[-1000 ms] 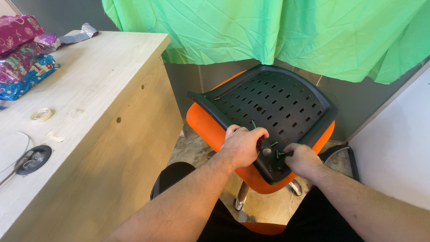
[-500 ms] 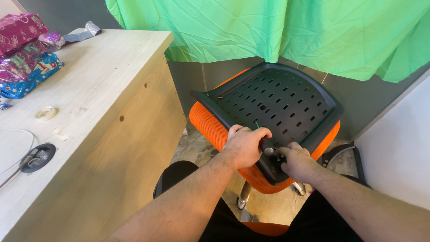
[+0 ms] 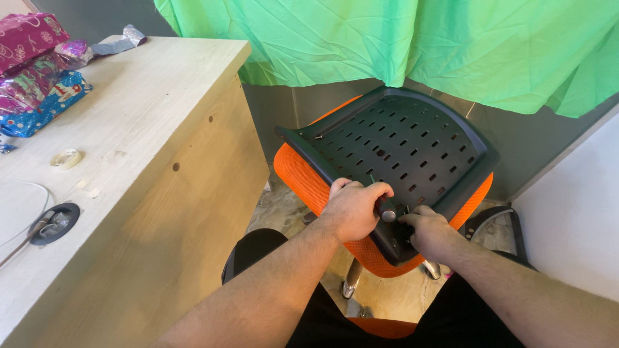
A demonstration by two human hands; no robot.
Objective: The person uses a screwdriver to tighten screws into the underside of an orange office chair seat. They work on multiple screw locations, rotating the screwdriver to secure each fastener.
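A view is given from a head-worn camera, looking down along 2 bare forearms. An orange mesh chair seat (image 3: 298, 175) is seen upturned, its black slotted plastic underside (image 3: 400, 151) facing the camera, just beside a pale wooden desk (image 3: 129, 129) and in front of a green cloth backdrop (image 3: 400, 38).

The left hand (image 3: 351, 209) is closed in a fist around the dark handle of a screwdriver (image 3: 385, 209), at the near edge of the black underside. The right hand (image 3: 427, 232) is curled over the same edge, its fingertips pinched near the tool's tip; what is pinched there cannot be told, as it is hidden by the fingers. A loose screw (image 3: 318, 136) is seen lying near the far left corner of the black panel.

As a judgement: a fastener at the near edge appears to be worked with the tool. The shaft would best be kept square to the panel and pressed firmly inward while turned, with the seat steadied by the other hand, so that slipping out of the screw head is avoided.

On the desk, a roll of clear tape (image 3: 66, 158), a round cable port (image 3: 55, 223) and rolls of patterned wrapping paper (image 3: 35, 84) are seen, well apart from the hands.
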